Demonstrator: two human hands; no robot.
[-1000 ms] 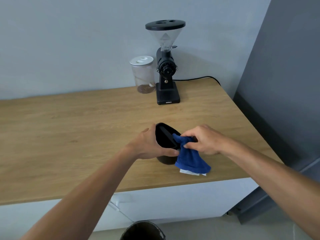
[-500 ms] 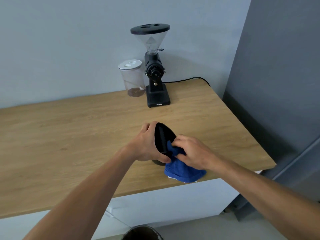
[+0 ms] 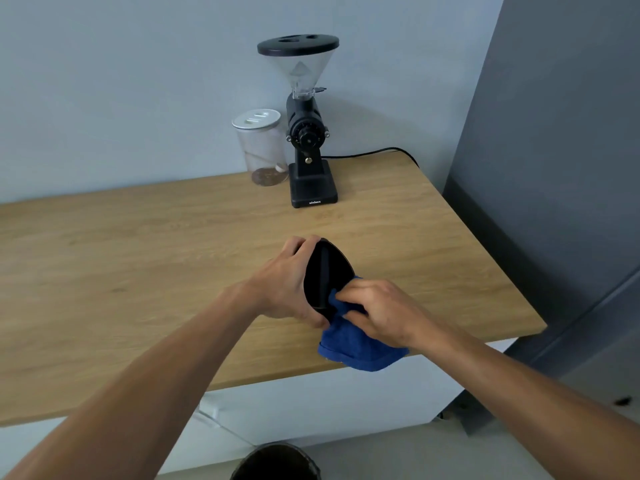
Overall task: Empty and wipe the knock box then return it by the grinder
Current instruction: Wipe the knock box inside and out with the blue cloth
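Step in hand: wiping the inside of the round black plastic knock box (image 3: 327, 275), judged from the cloth pushed into its mouth.
Knock box position: tipped on its side near the front edge of the light oak wooden bench (image 3: 138, 265), mouth turned toward the person's right, well apart from the grinder.
Left hand (image 3: 287, 285): wrapped round the box's outer wall, fingers curled over the far rim and thumb under the near rim, bracing it.
Right hand (image 3: 381, 313): fingers bunched and pinching the folded blue terry cloth (image 3: 353, 348), pressing its tip just inside the near rim.
Doing it well: keep the left hand firm so the box cannot roll; sweep the cloth round the whole wall and along both sides of the 1 black knock bar (image 3: 324, 271) crossing the mouth, where grounds would likely cling.
Knock box contents: interior looks dark and bare; residue cannot be told.
Clear glass jar with white lid (image 3: 261, 147): touching or just beside the grinder's left side, a thin brown layer at its bottom.
Tall black electric coffee grinder (image 3: 308, 140): at the bench's back; its clear cone hopper looks empty.
Dark round bin (image 3: 277, 462): on the floor below the bench edge, contents not visible.
Remaining: finish wiping, then stand the box by the grinder.
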